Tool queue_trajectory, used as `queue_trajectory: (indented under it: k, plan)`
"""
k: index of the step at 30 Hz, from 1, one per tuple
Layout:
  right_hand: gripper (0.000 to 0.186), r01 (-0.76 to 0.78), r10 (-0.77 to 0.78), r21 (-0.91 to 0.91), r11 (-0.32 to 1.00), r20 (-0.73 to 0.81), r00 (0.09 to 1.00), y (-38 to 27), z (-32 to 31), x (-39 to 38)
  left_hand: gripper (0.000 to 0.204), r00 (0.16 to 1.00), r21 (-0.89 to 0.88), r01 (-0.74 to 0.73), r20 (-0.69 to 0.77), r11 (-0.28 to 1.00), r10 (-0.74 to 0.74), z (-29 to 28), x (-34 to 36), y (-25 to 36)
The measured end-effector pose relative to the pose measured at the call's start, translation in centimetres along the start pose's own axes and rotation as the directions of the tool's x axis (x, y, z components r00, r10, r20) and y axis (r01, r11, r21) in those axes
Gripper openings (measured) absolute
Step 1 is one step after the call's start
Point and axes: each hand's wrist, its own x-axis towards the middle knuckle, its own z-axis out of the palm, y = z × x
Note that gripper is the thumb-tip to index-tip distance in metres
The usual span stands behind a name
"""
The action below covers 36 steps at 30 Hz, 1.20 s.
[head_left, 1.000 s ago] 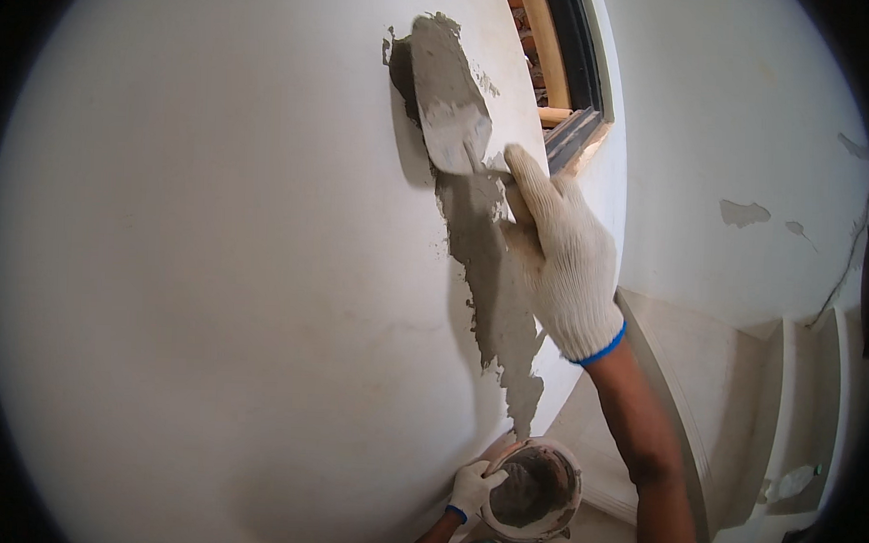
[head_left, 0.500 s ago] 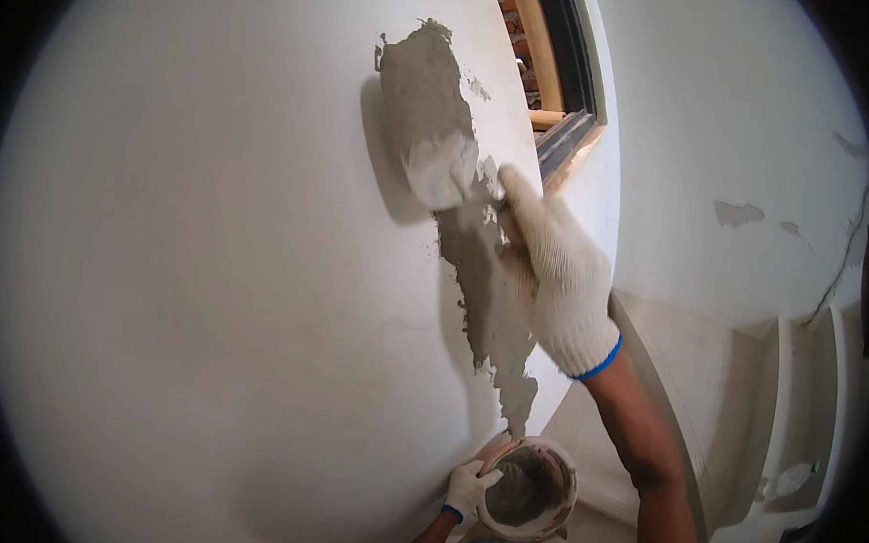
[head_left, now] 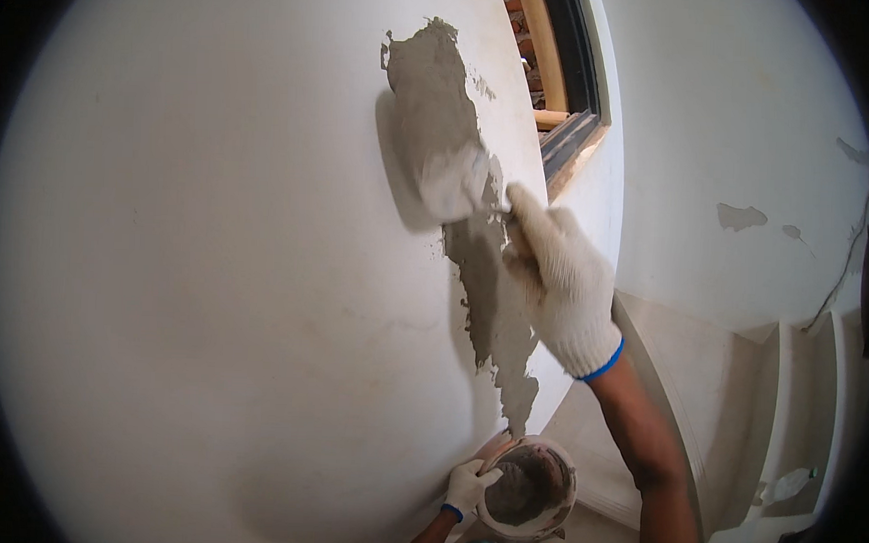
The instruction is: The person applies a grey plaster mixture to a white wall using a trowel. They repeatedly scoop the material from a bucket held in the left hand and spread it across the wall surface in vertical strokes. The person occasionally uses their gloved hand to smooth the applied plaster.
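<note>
Downward along the white wall [head_left: 186,263] is how the trowel [head_left: 452,181] has travelled since a second ago, leaving a wider grey patch of wet plaster [head_left: 427,75] above it, near the wall's upper right corner beside the dark window frame [head_left: 579,114]. The right hand [head_left: 563,281], in a white knit glove with a blue cuff, is closed around the trowel's handle, forefinger stretched toward the blade. The blade lies up and to the left of that hand, pressed flat on the wall, its long axis running upper left to lower right. A narrower plaster streak [head_left: 495,321] hangs below the blade and tapers toward the wall's lower edge. There the gloved left hand [head_left: 470,485] grips the rim of a round bowl of mortar [head_left: 532,486], well apart from the trowel. Nothing stands between blade and wall.
</note>
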Motion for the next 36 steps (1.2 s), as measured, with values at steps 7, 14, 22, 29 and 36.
queue_trajectory:
  k: [7, 14, 22, 29, 36]
  plan:
    - [0.067, 0.092, -0.091, -0.17, 0.981, 0.012, 0.996, 0.9, 1.0, 3.3, 0.031, 0.997, 0.128, -0.081, 0.002, 0.988, 0.082, 0.2, 0.2, 0.7]
    - [0.07, 0.029, -0.017, -0.107, 0.994, 0.108, 0.994, 0.2, 0.5, -2.3, 0.026, 1.0, -0.087, 0.007, -0.027, 0.996, -0.009, 0.7, 0.2, -1.1]
    - [0.067, 0.054, -0.071, -0.156, 0.986, -0.106, 0.992, 2.7, 3.0, 3.0, 0.029, 0.997, 0.13, -0.073, -0.018, 0.989, 0.076, 0.1, 0.2, 0.2]
    - [0.067, -0.14, 0.139, -0.112, 0.984, -0.01, 0.99, 3.3, 2.6, 0.3, 0.025, 1.0, 0.021, -0.007, -0.023, 1.0, 0.007, 0.2, -0.3, 0.8]
    - [0.067, -0.063, 0.058, -0.058, 0.996, -0.087, 0.995, 1.3, 1.7, 2.9, 0.024, 0.999, 0.137, -0.042, -0.018, 0.99, 0.045, -0.2, -0.5, 1.8]
